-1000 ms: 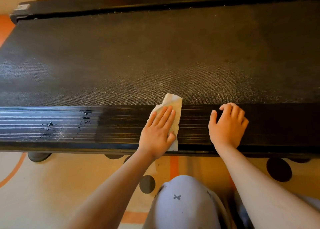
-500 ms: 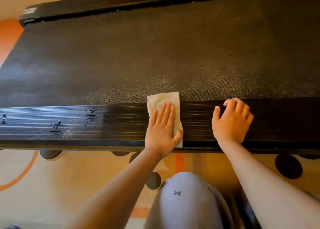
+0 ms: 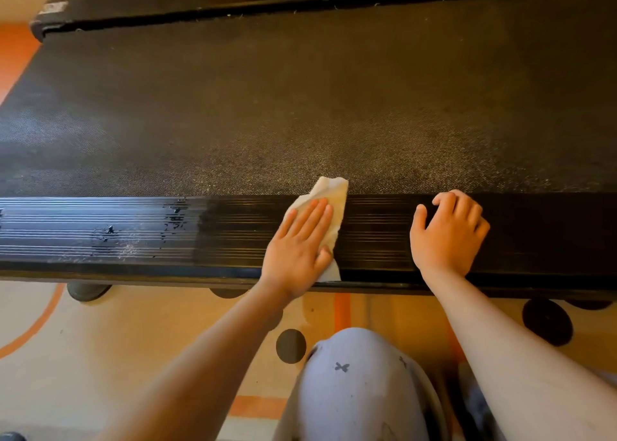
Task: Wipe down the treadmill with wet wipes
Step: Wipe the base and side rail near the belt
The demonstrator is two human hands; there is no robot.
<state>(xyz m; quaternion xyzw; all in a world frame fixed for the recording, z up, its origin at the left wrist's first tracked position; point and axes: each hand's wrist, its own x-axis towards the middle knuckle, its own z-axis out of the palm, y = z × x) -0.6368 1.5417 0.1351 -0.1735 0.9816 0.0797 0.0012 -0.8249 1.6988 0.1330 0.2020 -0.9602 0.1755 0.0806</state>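
Side rail runs 9-to-3, treadmill belt behind it at 12; wet wipe on the rail under left hand, far end lapping onto the belt; right hand on rail at 3 o'clock of it, apart; knee at 6, above floor.

Lettering and signs: nothing legible from here.
One small pale label on the far left corner of the treadmill, its print too blurred to read; small dark cross-shaped marks on the grey trousers, a pattern only.
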